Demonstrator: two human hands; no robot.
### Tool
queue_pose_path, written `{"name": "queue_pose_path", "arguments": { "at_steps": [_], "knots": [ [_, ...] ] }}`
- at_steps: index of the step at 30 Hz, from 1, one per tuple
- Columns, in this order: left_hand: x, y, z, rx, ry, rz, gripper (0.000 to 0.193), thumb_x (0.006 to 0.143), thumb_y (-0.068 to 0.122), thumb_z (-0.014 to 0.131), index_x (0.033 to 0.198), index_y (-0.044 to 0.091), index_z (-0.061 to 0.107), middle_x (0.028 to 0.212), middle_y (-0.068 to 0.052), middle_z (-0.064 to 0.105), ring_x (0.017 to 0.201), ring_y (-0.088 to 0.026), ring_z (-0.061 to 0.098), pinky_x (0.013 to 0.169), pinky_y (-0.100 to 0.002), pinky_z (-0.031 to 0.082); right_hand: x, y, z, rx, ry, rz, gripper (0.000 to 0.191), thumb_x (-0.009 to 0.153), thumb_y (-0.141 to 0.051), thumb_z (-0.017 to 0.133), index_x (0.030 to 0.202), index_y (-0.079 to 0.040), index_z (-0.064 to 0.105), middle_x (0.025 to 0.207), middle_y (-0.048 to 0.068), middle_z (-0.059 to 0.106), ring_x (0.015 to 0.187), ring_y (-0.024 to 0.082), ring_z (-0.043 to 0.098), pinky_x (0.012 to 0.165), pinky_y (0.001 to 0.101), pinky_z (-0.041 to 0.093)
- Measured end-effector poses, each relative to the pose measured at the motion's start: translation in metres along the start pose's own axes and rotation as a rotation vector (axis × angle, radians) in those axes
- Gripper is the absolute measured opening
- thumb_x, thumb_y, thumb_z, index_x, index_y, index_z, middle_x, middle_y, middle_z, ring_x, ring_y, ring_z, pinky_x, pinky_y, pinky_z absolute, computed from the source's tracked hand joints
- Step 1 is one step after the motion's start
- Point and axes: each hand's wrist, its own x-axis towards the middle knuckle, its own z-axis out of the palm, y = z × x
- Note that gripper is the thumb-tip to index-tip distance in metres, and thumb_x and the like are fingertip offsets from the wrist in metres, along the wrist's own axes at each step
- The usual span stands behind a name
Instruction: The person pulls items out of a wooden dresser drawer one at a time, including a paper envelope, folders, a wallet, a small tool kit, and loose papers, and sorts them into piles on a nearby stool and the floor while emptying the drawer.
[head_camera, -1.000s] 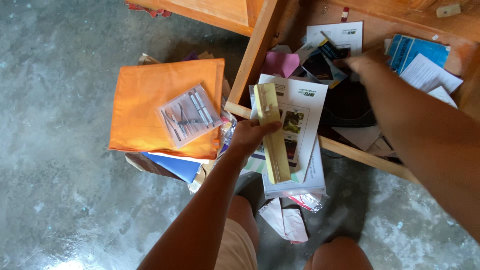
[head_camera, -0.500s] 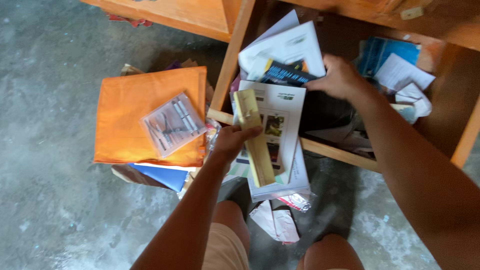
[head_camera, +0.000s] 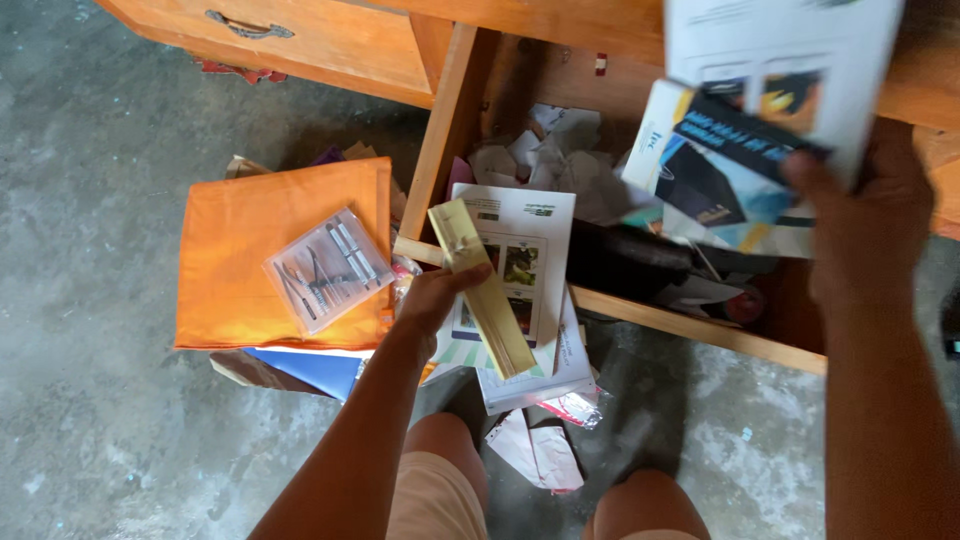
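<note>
Booklets (head_camera: 760, 130) raised in right hand (head_camera: 865, 235); orange folder (head_camera: 270, 250), papers (head_camera: 520, 290) below.

Raised booklets (head_camera: 740, 150), perhaps 2; tilted yellowish packet (head_camera: 482, 290)

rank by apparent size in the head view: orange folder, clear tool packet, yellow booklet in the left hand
1. orange folder, clearly largest.
2 and 3. clear tool packet and yellow booklet look alike in area; the booklet, gripped by the left hand, is longer but narrower.
</note>
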Motion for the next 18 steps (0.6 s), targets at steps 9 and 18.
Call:
{"name": "queue_pose_path", "arguments": {
  "at_steps": [9, 18],
  "knots": [
    [-0.005, 0.008, 0.027, -0.498, -0.315, 0.096, 0.048, 0.088, 0.028, 0.071, 0.122, -0.004, 0.062, 0.11, -0.017, 0.074, 0.105, -0.032, 0.072, 0.096, -0.046, 0.057, 0.01, 0.085, -0.02, 0.655, -0.346, 0.474, 0.011, 0.107, -0.006, 0.063, 0.116, -0.003, 0.058, 0.114, 0.008, 0.065, 0.102, 0.021, 0.066, 0.095, 0.0409, 0.056],
    [0.007, 0.033, 0.047, -0.031, -0.34, -0.042, 0.055, 0.085, 0.04, 0.073, 0.125, 0.002, 0.065, 0.106, -0.016, 0.077, 0.096, -0.03, 0.075, 0.091, -0.044, 0.058, -0.055, 0.095, 0.076, 0.222, -0.458, 0.753, 0.037, 0.1, -0.024, 0.058, 0.131, -0.006, 0.066, 0.106, 0.013, 0.074, 0.093, 0.023, 0.069, 0.081, 0.0382, 0.057]
  ]
}}
